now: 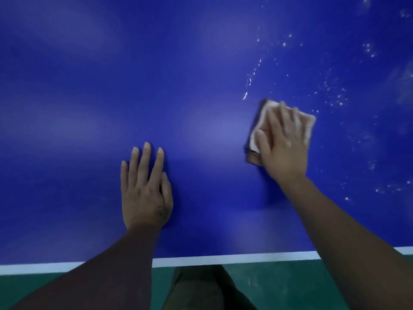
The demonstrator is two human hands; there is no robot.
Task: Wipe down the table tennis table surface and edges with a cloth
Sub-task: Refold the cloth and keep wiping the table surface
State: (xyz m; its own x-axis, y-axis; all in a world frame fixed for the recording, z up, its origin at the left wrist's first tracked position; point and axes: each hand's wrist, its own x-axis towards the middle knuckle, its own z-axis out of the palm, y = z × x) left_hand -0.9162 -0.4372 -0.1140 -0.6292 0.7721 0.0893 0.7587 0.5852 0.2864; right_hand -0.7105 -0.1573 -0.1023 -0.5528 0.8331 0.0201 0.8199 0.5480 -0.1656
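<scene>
**Cloth pressed flat on the blue worktop under the right hand**

The blue worktop (111,86) fills most of the view, and its white edge line (212,260) is seen along the near side. The cloth (261,118), a pale folded pad with a darker underside showing at its near left corner, is laid flat on the right half of the surface, well in from the near edge. It is covered for the most part by the right hand (283,144). The fingers (279,117) of that hand are held straight and slightly spread, pressed down on top of the cloth rather than curled round it; this area is blurred. The pad is turned slightly askew to the edge line, one corner pointing away and to the left. Its longer side appears to run away from the person, though part of it is hidden.

The left hand (145,193) is laid palm down on the bare surface, well apart from the cloth, its fingers (146,157) straight, pointing away, and nothing held.

White specks (335,95) are scattered beyond and to the right of the cloth. A green floor (279,285) and a trouser leg (201,287) are seen below the edge.
</scene>
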